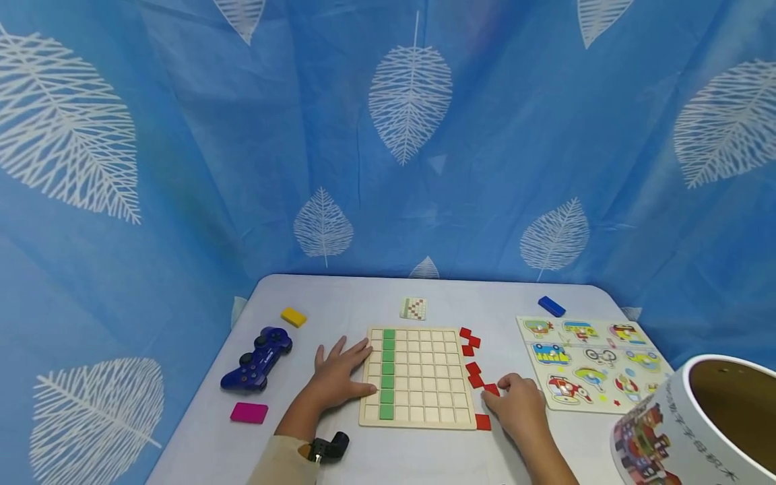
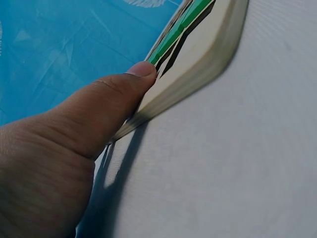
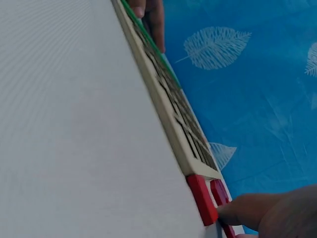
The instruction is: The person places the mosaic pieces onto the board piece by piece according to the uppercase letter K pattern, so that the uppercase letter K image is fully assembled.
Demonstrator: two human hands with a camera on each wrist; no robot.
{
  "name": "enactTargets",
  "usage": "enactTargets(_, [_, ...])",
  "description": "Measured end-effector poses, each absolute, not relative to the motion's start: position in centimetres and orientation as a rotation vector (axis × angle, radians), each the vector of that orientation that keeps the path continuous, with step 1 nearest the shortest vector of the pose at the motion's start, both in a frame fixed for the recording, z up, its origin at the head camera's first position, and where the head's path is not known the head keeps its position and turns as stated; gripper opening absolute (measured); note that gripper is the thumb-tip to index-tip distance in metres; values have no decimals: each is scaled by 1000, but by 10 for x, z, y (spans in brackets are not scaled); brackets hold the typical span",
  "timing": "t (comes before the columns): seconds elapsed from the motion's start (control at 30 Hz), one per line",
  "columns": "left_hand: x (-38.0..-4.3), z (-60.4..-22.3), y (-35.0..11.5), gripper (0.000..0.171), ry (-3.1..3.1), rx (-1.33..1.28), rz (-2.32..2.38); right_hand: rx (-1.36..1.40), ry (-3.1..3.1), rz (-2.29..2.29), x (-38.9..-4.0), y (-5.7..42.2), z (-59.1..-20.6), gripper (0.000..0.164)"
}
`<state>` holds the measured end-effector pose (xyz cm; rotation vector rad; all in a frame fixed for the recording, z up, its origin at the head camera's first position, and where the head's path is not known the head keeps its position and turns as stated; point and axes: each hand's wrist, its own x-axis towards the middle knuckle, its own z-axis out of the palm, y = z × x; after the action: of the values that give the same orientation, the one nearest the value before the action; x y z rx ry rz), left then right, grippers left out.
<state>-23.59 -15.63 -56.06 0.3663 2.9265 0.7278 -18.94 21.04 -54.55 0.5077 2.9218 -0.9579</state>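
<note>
While the left hand (image 1: 338, 377) rests along the left edge of a square, pale wooden grid board (image 1: 424, 425), its grip is spread apart, fingers splayed and thumb tip on the rim. A column of green square tiles (image 1: 386, 369) runs down near that edge; the columns to its right show bare wood.

Off the board's right edge, small red square tiles (image 1: 475, 381) lie in a loose, staggered line, one just beside the near corner. There the right hand (image 1: 523, 407) has its grip together, thumb and forefinger pinching a single red tile (image 1: 492, 389). Its knuckles come close to the flat wooden picture puzzle (image 1: 566, 401), so room is tight on that side.

Wider room lies left of the left hand, before the dark blue plastic game controller (image 1: 257, 360) and magenta rectangular block (image 1: 249, 413), and along the board's near edge, where the white table (image 1: 412, 455) stretches toward the person. Beyond the far edge, well short of the blue leaf-print cloth (image 1: 473, 168), sits a small square pattern card (image 1: 413, 308).
</note>
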Motion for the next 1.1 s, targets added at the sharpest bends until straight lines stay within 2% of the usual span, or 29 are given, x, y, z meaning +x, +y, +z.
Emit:
enactTargets(0.17, [-237,-560,-157,93,2927,355,729,478,2934,-1006,-192,210,-545,34])
enactTargets(0.3, [-237,-558,-157,93,2926,349,738,411,2951,-1143,-195,198,-546,35])
enactTargets(0.47, [-237,-557,-158,92,2932,342,722,149,2939,-1319,-202,159,-540,39])
enactTargets(0.73, [-238,-558,-154,92,2927,391,720,-225,2949,-1224,-222,95,-541,14])
enactTargets(1.1, [-236,-559,-157,92,2930,378,726,-213,3023,-1127,-226,73,-549,16])
